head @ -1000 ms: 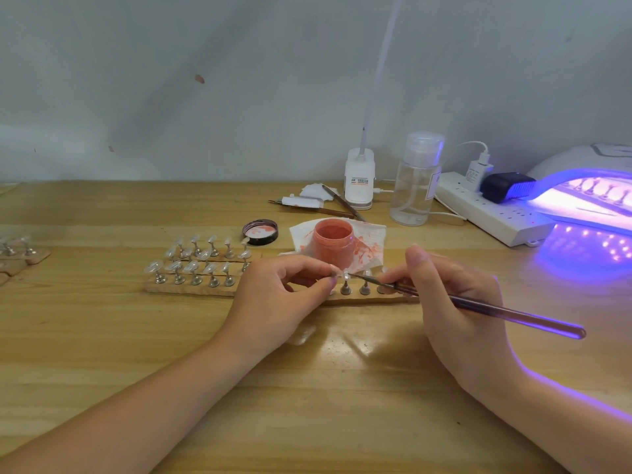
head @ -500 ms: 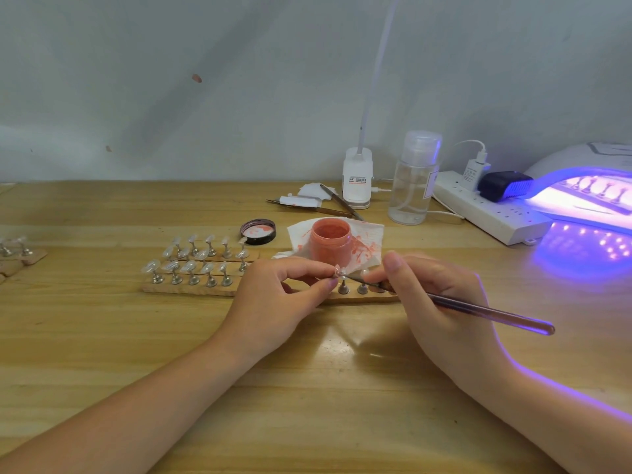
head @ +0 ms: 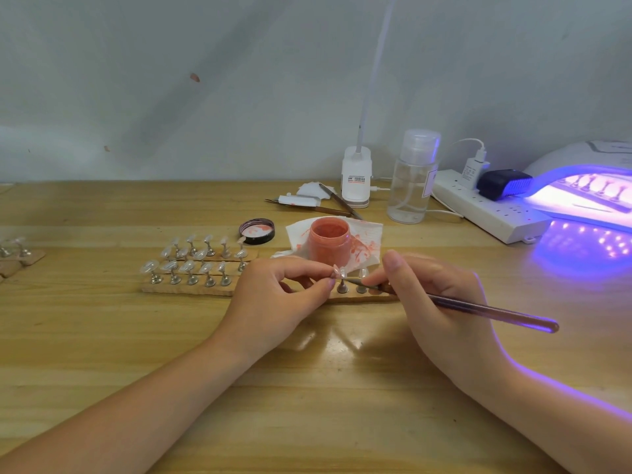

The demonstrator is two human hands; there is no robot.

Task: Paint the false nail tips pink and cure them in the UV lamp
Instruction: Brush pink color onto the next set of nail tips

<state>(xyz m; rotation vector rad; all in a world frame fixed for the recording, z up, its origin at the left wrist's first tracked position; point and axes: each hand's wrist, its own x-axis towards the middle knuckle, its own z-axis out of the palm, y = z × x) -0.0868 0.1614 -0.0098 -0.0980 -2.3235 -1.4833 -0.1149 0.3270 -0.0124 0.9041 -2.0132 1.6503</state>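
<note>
Right now your left hand [head: 273,295] pinches the nail tip [head: 338,271] on its stand, mid-counter, just near of the pink jar [head: 330,240]. Your right hand [head: 434,295] grips the brush [head: 478,307]; its long axis runs right-to-left, bristles meeting the tip from the right.

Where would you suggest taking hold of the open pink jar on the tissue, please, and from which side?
Grip the pink jar around its side wall, just below the rim, coming from behind or the far left. It stands upright and lidless, so a top grasp would foul the paint, and the left hand, right hand and brush crowd its near side.
</note>
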